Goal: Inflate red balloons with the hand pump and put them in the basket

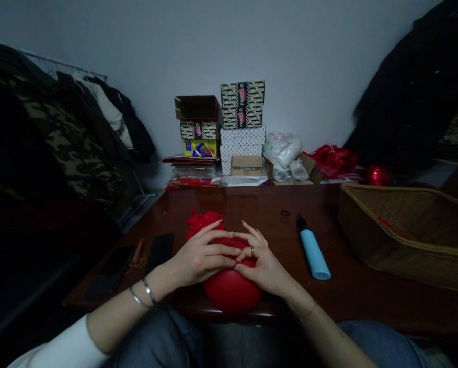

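A round, inflated red balloon (232,295) rests at the table's front edge, between my two hands. My left hand (200,258) lies over its upper left side, fingertips pressed in near the top middle. From the other side my right hand (265,263), with a ring on one finger, pinches at the same spot with thumb and forefinger. The fingertips of both hands nearly meet there; the balloon's neck is mostly hidden by them. Just behind my left fingers is a heap of limp red pieces (203,220), perhaps uninflated balloons.
A light blue hand pump (315,254) lies at the right, near a wicker basket (397,250) holding some red items. Dark rings (284,213) lie further back. Two dark phones (112,271) are at the left. Stacked boxes (243,107) stand by the wall.
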Demonstrator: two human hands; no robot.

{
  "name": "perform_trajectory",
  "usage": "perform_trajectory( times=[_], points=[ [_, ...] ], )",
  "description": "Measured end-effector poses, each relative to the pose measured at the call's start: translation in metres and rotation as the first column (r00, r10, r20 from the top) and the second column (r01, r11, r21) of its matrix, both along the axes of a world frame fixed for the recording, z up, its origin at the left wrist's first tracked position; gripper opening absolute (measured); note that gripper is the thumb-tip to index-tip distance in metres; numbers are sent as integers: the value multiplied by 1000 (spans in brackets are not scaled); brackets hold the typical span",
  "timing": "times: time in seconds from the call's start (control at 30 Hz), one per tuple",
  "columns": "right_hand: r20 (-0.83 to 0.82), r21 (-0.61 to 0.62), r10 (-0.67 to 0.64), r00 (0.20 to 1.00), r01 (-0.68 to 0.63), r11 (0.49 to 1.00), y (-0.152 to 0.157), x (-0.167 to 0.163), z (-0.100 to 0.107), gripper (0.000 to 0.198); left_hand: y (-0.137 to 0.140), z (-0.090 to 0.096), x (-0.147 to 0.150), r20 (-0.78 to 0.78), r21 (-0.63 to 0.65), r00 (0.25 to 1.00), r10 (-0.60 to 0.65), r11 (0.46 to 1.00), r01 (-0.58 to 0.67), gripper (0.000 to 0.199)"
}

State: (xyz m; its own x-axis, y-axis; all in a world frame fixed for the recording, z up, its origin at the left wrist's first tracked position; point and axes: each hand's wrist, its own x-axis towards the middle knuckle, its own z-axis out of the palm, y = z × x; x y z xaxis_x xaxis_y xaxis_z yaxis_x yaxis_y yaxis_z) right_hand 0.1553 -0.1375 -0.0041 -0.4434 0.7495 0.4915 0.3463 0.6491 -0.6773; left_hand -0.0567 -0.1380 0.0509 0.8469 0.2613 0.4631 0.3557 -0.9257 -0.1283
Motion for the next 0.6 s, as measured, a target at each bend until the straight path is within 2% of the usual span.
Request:
perform_trajectory(
  times=[0.17, 0.37, 0.6],
  points=[
    [39, 18, -6, 999, 6, 1000, 0, 0, -1, 1, 1, 12, 5, -89, 19, 996, -7, 1000, 9, 19],
    [70, 57, -43, 997, 39, 998, 0, -3, -1, 15, -5, 24, 15, -156, 27, 988, -16, 999, 20, 17],
    [37, 18, -32, 999, 31, 999, 1, 2, 3, 2, -5, 28, 11, -165, -30, 986, 12, 999, -17, 15]
  ],
)
